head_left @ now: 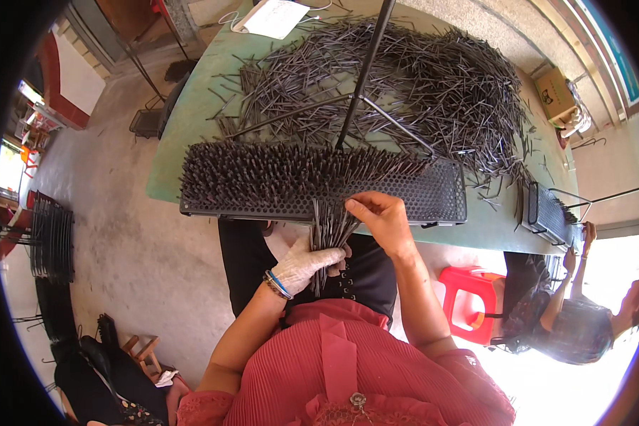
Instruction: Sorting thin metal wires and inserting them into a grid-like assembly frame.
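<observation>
A grey concrete floor (138,184) spreads out on the left, and a pale green bench (192,121) takes up the upper middle. Over much of the bench lies a broad heap of thin dark strips (468,92), densest toward the right. To the right, a co-worker (575,330) in dark clothes sits with raised hands near a smaller-looking perforated tray (539,213).

Along the near edge of the bench, in front of the heap, lies a long black perforated tray (444,195). Strips stand crowded in its left and middle parts, while its right end shows open holes. A dark rod frame (367,67) with slanting braces rises above it. A red stool (476,280) stands below the bench on the right; a cardboard box (557,96) sits near its far right corner.

The left hand (309,261), in a whitish glove, has its grip wrapped around an upright bundle of strips (323,220) just before the tray. The bare right hand (381,216) brings thumb and forefinger close together beside the bundle's top; whether that grip pinches a strip, I cannot tell. Bracelets (277,284), one blue, circle the left wrist.
</observation>
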The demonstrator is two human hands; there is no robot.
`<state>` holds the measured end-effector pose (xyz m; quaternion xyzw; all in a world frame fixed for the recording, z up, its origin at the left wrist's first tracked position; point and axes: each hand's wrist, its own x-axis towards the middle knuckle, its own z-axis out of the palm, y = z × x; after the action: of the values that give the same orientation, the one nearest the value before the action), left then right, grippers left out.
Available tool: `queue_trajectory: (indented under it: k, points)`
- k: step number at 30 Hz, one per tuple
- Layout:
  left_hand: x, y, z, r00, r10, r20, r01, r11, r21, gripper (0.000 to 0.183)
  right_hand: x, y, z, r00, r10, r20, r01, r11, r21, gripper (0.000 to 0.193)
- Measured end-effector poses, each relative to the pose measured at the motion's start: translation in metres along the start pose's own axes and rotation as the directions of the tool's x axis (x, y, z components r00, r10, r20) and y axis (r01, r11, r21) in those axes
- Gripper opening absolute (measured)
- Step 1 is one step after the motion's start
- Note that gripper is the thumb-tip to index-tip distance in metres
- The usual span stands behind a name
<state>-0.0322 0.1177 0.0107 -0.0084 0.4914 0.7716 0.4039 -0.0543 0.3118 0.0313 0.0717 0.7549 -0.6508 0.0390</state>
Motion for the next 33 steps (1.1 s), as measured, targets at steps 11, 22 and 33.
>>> queue_trajectory:
  k: [11, 22, 33]
  points:
    - [0.007, -0.011, 0.002, 0.99, -0.131, -0.042, 0.129, 0.991, -0.046, 0.024, 0.035, 0.003, -0.015, 0.887, -0.287, -0.363, 0.322, 0.946, 0.039, 0.02]
    - [0.005, -0.008, 0.004, 0.99, -0.124, -0.06, 0.114, 0.982, -0.148, 0.025, 0.045, 0.002, -0.013, 0.802, -0.51, -0.311, 0.427, 0.854, -0.297, 0.017]
    - [0.006, -0.008, 0.002, 0.988, -0.134, -0.076, 0.123, 0.984, -0.132, 0.022, 0.043, 0.002, -0.007, 0.754, -0.595, -0.281, 0.46, 0.782, -0.421, 0.02]
